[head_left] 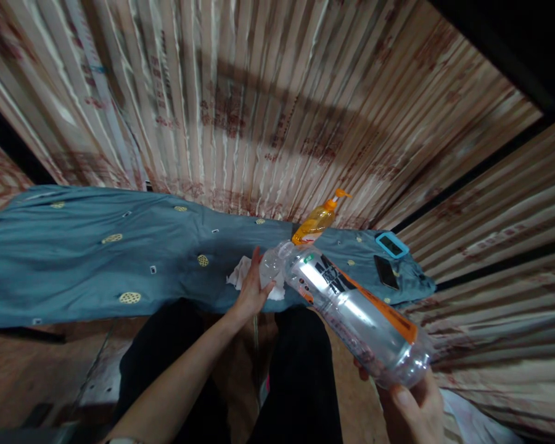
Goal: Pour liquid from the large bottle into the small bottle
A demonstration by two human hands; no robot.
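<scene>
Blue cloth [166, 246] behind bottle [351, 308]; left hand [251, 290] partly hides tissue [238, 273].

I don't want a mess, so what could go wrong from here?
The right hand holds the large bottle only near its base, so the other end might swing away from the small clear object in the left hand. That could knock the orange pump bottle, which appears close behind. If the large bottle holds liquid, drips might wet the crumpled white tissue or cloth.
</scene>
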